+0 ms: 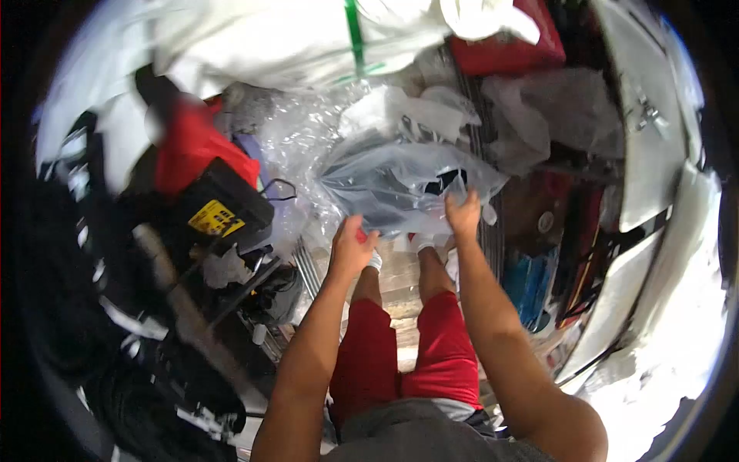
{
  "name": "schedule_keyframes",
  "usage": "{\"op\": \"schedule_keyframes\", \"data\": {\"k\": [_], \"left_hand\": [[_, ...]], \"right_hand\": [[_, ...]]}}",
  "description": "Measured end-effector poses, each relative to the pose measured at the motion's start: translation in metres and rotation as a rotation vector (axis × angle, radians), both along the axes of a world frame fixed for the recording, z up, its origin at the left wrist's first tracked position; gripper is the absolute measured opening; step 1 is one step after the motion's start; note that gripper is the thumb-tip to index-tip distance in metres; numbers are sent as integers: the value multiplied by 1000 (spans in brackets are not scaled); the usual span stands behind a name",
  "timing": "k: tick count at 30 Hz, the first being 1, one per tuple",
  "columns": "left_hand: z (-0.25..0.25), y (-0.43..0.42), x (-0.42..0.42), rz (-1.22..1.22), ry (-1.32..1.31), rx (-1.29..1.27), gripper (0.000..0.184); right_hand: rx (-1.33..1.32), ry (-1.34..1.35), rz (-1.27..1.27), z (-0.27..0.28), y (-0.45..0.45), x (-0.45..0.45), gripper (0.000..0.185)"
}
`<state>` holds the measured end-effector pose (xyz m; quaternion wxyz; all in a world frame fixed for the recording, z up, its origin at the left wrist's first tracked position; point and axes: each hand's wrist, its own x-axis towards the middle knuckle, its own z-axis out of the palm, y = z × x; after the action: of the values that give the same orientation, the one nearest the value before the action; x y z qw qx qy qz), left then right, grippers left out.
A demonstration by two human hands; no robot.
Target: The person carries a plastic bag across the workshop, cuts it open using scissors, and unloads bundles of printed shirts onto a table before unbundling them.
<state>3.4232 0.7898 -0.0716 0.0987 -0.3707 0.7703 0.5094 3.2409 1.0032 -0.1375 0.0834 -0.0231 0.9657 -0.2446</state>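
A translucent plastic bag (385, 181) lay, in the head view, in the middle of the scene, just beyond the person's feet, with its mouth spread wide and something dark (444, 182) showing within it at the right. The right hand (463, 214) was at the bag's near right edge, its thumb and fingers closed on the film in a pinch. The left hand (354, 245) was at the near left edge, half open, with the fingers curled and the thumb apart from them; whether it had hold of the film could not be told. Crumpled clear wrap (296, 142) spread to the left of the bag, and a large white sack (285, 38) with a green stripe lay on the far side. Farther left stood a black case (245, 196) with a yellow label, just beside a red bag (196, 150). Dark rails (493, 254) ran along the right, with a blue item (531, 289) beyond them. Near the person, pale wooden boards (400, 296) showed between the legs, below red shorts (439, 350).
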Motion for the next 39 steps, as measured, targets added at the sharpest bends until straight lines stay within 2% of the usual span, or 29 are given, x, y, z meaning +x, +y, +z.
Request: {"op": "schedule_keyframes", "data": {"k": [1,3,5,7,8,9,10,11,12,13,15,17,18,19,20,21,22,23,25,26,27,28,29,32,33,34,35,38,39], "left_hand": [[-11,4,-23,-38,37,-82,69],[-15,7,-72,-88,115,-139,78],[-29,16,-109,-137,106,-161,74],[-55,16,-131,-178,96,-196,70],[-68,12,-138,-280,30,-213,58],[-82,9,-145,-381,-32,-229,46],[-96,8,-150,-389,-40,-223,46],[-109,8,-155,-331,27,-213,35],[-121,9,-157,-274,94,-198,24],[-130,14,-160,-218,162,-183,14],[-134,42,-162,-223,225,-38,11],[-136,71,-159,-377,251,44,14],[-141,85,-156,-448,98,146,21],[-151,95,-152,-513,-56,249,28],[-172,101,-143,-519,-142,353,43],[-193,99,-135,-516,-148,353,43],[-213,89,-125,-393,-90,151,45],[-230,76,-113,-267,-37,-50,47],[-253,8,-112,-121,-316,19,74],[-320,-21,-64,-213,-156,-461,77],[-401,-85,-6,-549,-352,-717,75],[-330,-96,-31,-299,-297,-482,73],[-290,-93,-45,-154,-209,-384,72],[-220,-50,-38,-73,1,-283,68],[-209,-29,-20,-73,-14,-190,59],[-181,-13,-23,-185,168,-217,44],[-133,17,-35,220,-95,246,36],[-44,56,-54,186,-5,185,40],[-18,62,-56,211,31,140,40]], "right_hand": [[109,24,-168,-27,-1,-9,51],[236,-614,491,-176,56,9,42],[-121,-426,1062,-179,46,90,32],[23,-1022,1006,-32,-37,100,29],[17,-1032,1000,-13,-32,94,29],[-52,-992,825,-5,-20,87,29],[-116,-953,647,8,-10,74,29],[-169,-997,504,31,-12,35,31],[-141,-884,364,25,-2,10,27],[-105,-530,288,11,6,-18,24],[-74,-360,229,-37,28,-76,22],[-50,-430,203,-123,50,-100,22],[193,-482,439,-186,66,-97,30],[442,-527,677,-222,74,-95,40],[442,-533,682,-225,68,-89,40],[502,-357,640,-219,55,-81,43],[555,-184,593,-216,43,-78,47],[548,-194,598,-218,35,-84,47],[709,-243,370,-233,25,-90,85],[705,-265,372,-270,40,-96,85],[686,-467,383,-322,67,-108,78],[663,-667,392,-359,87,-103,71],[583,-744,412,-363,91,-108,69],[253,-799,421,-314,73,-125,62],[133,-839,423,-292,67,-121,60],[11,-916,417,-264,63,-112,58],[-100,-1014,407,-234,59,-96,56],[-345,-1387,364,-135,54,-32,51],[-338,-1412,200,-20,18,-38,60]]}}
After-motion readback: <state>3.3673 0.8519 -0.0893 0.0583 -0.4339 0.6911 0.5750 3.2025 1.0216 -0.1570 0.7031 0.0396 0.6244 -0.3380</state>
